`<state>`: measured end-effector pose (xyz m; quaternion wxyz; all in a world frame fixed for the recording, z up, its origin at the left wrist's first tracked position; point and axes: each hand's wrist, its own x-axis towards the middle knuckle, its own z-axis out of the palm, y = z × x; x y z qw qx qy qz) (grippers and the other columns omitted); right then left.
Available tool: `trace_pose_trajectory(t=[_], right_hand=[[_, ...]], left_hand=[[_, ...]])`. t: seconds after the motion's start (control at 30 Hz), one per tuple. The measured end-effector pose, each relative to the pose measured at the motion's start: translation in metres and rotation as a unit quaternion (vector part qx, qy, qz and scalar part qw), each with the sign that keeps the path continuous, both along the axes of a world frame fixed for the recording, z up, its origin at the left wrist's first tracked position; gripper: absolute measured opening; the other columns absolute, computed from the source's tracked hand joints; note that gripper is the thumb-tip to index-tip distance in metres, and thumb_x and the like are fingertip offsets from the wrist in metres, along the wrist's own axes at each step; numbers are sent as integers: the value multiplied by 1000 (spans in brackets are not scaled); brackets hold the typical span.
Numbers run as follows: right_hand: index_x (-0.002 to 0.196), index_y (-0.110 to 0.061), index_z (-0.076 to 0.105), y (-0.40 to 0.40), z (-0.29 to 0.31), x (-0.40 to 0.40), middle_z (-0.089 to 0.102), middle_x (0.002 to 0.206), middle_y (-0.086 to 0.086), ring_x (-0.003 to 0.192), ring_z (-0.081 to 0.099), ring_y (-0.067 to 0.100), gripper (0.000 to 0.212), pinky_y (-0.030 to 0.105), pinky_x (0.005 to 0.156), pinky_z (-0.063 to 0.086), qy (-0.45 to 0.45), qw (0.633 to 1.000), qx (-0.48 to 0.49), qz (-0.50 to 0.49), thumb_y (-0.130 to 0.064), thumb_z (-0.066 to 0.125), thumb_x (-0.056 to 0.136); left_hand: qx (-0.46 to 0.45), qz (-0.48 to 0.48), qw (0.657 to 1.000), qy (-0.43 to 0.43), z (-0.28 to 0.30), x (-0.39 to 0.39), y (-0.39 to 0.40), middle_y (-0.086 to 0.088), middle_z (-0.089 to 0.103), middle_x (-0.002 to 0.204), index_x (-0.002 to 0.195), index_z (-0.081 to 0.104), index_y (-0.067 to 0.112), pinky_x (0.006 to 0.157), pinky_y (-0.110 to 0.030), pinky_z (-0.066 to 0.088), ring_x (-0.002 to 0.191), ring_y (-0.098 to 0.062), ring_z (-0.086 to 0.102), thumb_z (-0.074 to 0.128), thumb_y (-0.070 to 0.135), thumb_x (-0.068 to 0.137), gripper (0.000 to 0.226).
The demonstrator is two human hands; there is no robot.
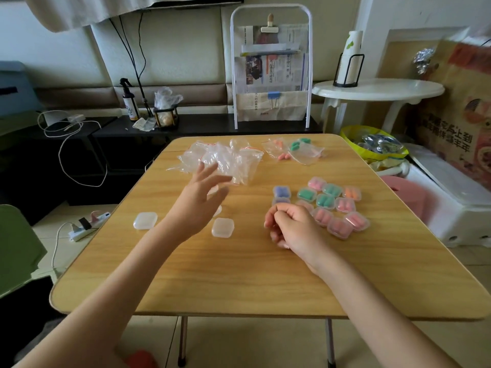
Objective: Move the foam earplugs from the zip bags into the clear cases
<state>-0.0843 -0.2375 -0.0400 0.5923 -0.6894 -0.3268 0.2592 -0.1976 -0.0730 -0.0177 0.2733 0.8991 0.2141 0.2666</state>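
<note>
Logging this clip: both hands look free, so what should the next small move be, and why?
Probably the left hand reaches past the empty bags for the bag of green earplugs. It is open and holds nothing, two filled bags remain at the far edge, and empty cases wait near it.

The left hand (198, 201) is raised, reaching far and left, fingers straight and spread; the right hand (295, 225) sits nearer, fingers curled in, holding nothing seen.
</note>
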Motion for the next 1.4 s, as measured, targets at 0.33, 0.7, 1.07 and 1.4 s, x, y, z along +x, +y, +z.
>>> trace_pose_trajectory(t=[0.33, 0.7, 1.07, 1.4], right_hand=[[76, -10, 71, 1, 2, -9, 36, 62, 10, 49, 31, 13, 41, 19, 46, 27, -62, 998, 23, 16, -2, 35, 93], [127, -32, 55, -2, 0, -20, 30, 65, -6, 60, 31, 3, 47, 13, 64, 34, -216, 968, 94, 91, -21, 67, 83], [97, -34, 71, -1, -4, -19, 36, 53, -12, 52, 32, 5, 20, 12, 55, 29, -249, 953, 160, 61, -28, 69, 78], [87, -30, 73, 0, -3, -18, 65, 71, 22, 70, 57, 41, 13, 47, 64, 47, -227, 961, 140, 73, -37, 62, 84]], left_hand=[[85, -30, 994, 61, -28, -46, -34, 4, 39, 148, 138, 46, 20, 105, -12, 19, 141, -7, 24, 58, 24, 92, 48], [-379, -69, 906, -178, -6, -50, -65, -6, 68, 103, 104, 72, 21, 71, -18, 52, 83, -11, 64, 79, 11, 73, 33], [-588, -81, 780, -195, -5, -50, -69, -14, 70, 87, 117, 53, 4, 77, -28, 58, 79, -21, 67, 72, 11, 72, 50], [-641, -91, 738, -188, -8, -48, -67, -18, 70, 91, 115, 53, 6, 67, -23, 57, 81, -22, 69, 66, 9, 71, 46]])
